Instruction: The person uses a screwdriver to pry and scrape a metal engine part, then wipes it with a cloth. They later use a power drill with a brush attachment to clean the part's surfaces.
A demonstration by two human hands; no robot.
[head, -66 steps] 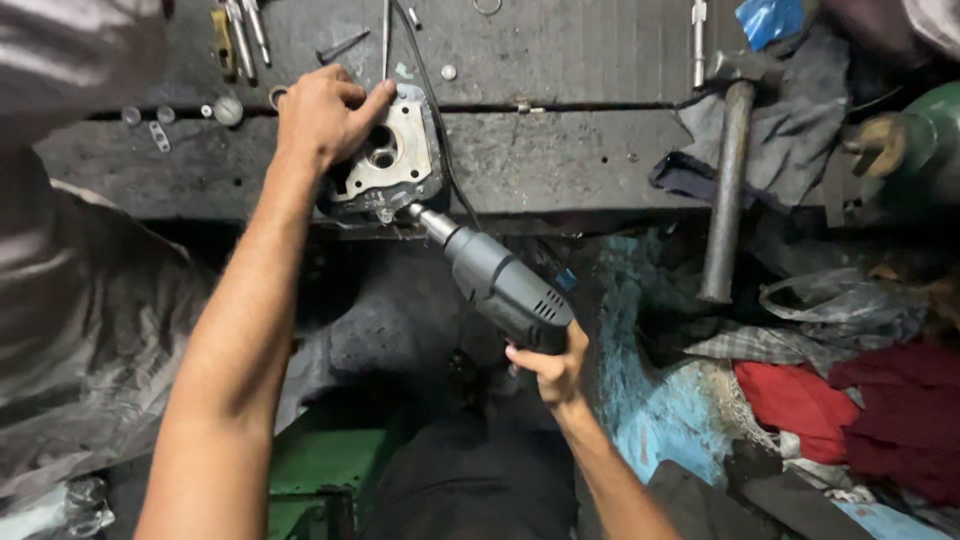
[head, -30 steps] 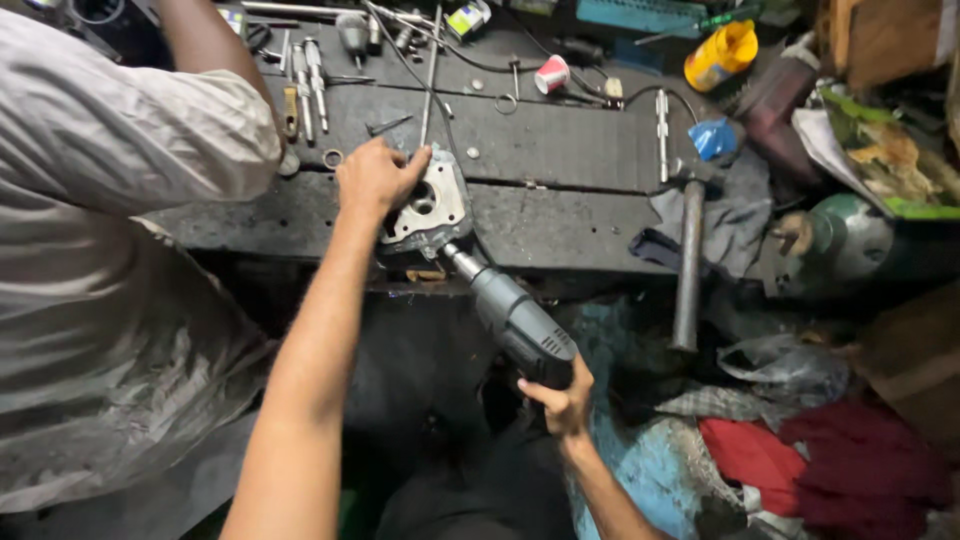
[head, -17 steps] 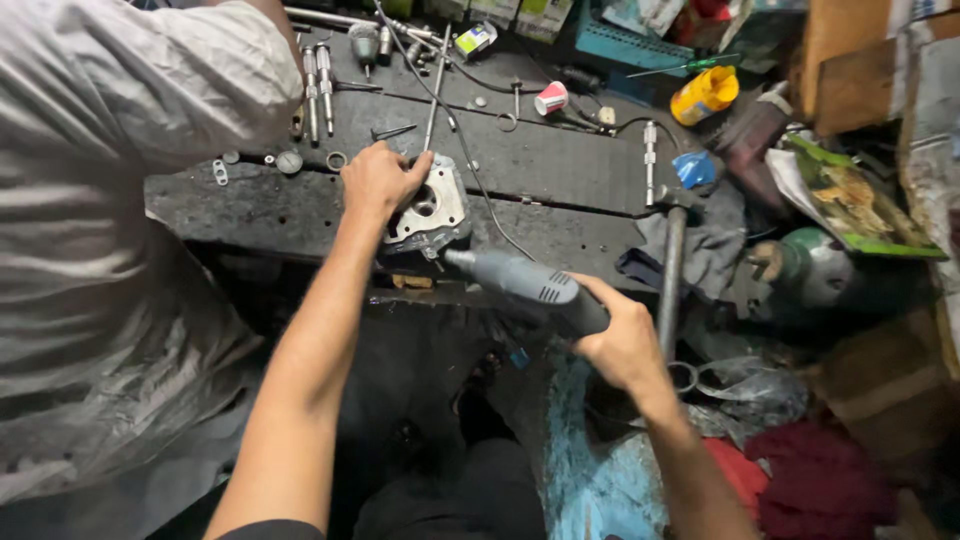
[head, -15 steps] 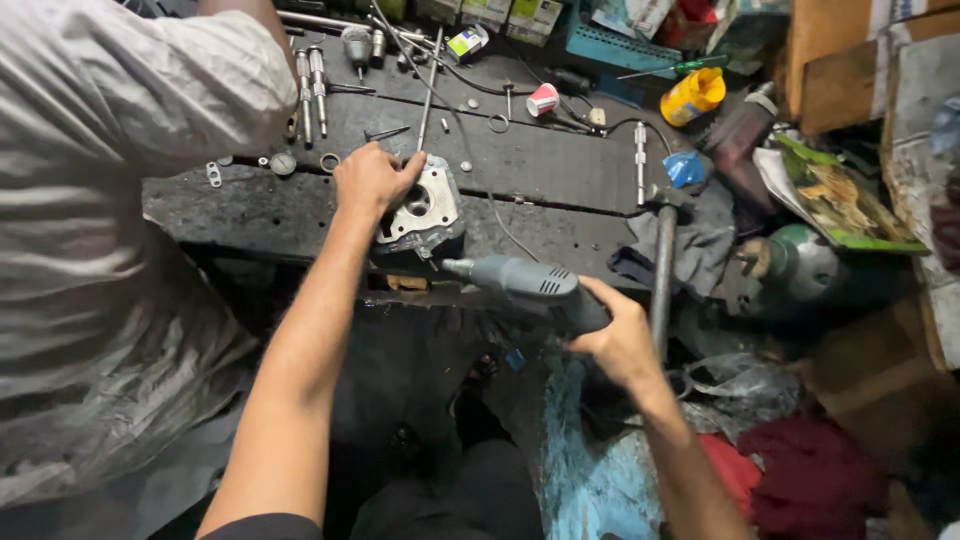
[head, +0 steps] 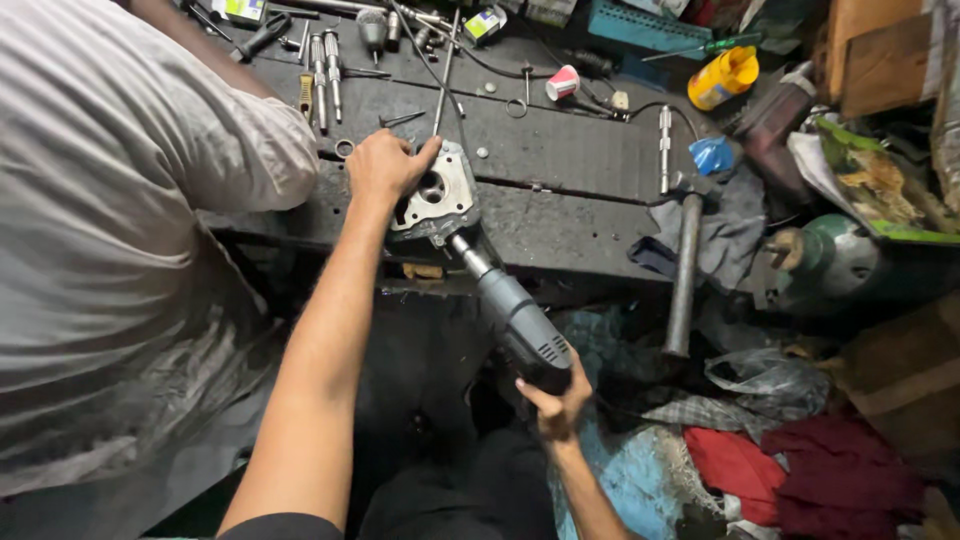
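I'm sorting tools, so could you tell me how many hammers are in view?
1. The hammer hangs over the bench edge on the right, head on a grey rag. Clutter may hide others.

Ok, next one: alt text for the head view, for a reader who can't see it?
The left hand steadies a grey metal casting at the edge of a dark workbench while the right hand holds a grey power tool angled up into it. Another person's pale shirt fills the left.

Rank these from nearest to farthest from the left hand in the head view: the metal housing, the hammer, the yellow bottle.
1. Metal housing: under the left hand, at the bench's front edge.
2. Hammer: off to the right, handle hanging over the bench edge.
3. Yellow bottle: far right, at the back of the bench.
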